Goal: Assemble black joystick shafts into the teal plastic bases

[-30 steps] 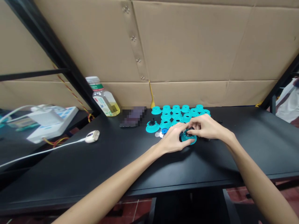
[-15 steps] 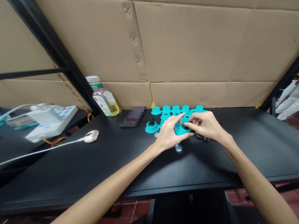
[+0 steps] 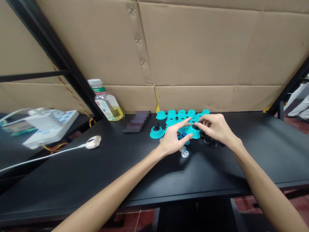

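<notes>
My left hand [image 3: 174, 138] has its thumb and fingers spread apart, just left of a teal cone-shaped plastic part [image 3: 193, 134]. Its thumb tip reaches the cone's near side; whether it touches, I cannot tell. My right hand [image 3: 213, 126] is closed, thumb and fingers pinching a small black piece [image 3: 195, 127] at the top of that cone. To the left, another teal cone [image 3: 156, 132] carries a black piece in its centre. Blue pieces [image 3: 185, 139] show partly behind my left thumb. Clear round pieces [image 3: 184, 153] lie below that hand, and black round pieces [image 3: 213, 144] below my right hand.
Several teal parts [image 3: 171, 113] stand in rows behind my hands. A bottle of yellow liquid [image 3: 108, 104] and a pixelated dark flat object [image 3: 137, 121] are at the left. A white cable with a pale plug [image 3: 93, 141] crosses the black table [image 3: 120, 167]; a cardboard wall rises behind.
The teal cone has gone from tilted in my left hand to upright on the table. My left hand has loosened from it, while my right fingers stay at the black piece on top.
</notes>
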A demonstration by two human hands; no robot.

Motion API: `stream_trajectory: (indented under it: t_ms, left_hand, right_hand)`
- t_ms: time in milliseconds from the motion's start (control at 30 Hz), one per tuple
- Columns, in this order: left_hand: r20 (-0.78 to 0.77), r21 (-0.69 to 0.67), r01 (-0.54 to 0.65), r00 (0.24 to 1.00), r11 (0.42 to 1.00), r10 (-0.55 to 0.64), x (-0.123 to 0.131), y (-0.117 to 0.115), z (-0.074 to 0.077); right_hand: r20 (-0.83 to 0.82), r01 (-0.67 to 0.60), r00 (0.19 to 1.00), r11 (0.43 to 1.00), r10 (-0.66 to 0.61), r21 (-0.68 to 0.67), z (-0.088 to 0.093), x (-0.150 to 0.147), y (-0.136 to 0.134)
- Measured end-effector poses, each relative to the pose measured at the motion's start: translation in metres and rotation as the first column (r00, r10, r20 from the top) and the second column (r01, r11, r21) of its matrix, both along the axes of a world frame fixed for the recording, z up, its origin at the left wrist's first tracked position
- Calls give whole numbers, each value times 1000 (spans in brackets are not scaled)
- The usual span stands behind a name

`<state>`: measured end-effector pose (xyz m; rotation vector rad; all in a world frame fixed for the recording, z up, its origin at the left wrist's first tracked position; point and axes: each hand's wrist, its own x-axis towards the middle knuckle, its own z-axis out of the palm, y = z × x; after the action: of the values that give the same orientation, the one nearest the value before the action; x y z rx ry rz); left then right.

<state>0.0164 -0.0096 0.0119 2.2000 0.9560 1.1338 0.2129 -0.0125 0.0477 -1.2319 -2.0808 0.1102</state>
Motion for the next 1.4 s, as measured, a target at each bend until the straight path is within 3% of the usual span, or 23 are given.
stream_trajectory:
  t_ms: [100,233,300,467,600,767,867,1000,1100,1267,1400]
  left_hand:
    - [29,-16,32,999,999,-31,-2,3,2]
    - [65,-191,192,981,963,-183,-5,7,2]
    - [61,-220,162,986,962,-152,-4,8,1]
    - [13,-119,-34,999,992,36,2,7,-6]
    - [2,-135,74,997,988,-74,1,7,-7]
    - [36,-260,236,971,936,-235,-7,9,0]
    - [20,-240,155,988,958,-155,-6,8,2]
    - [-35,-94,-31,999,995,28,-1,4,1]
    - [-46,-87,33,998,996,-37,-2,2,1]
    - [31,-238,225,974,945,-224,-10,6,5]
    - [48,-204,161,987,966,-155,-9,8,4]
  right_hand:
    - [-59,-46,997,998,44,-34,0,0,-2]
    - [-140,-159,980,978,141,-132,1,-1,-6]
    - [-135,-160,980,979,143,-126,1,-2,-6]
    - [-45,-98,994,994,96,-53,-2,-7,-5]
    - [-86,-129,989,987,122,-91,-2,-7,-5]
    - [-187,-181,971,971,151,-158,1,-5,-7]
    - [-148,-132,983,983,112,-131,0,-6,-7]
    - [-85,-87,993,993,80,-84,-3,-8,-5]
    - [-125,-132,985,989,123,-67,-3,-7,-5]
    - [-136,-149,980,989,146,-18,1,-5,-5]
    - [-65,-97,993,995,98,18,-1,-5,-4]
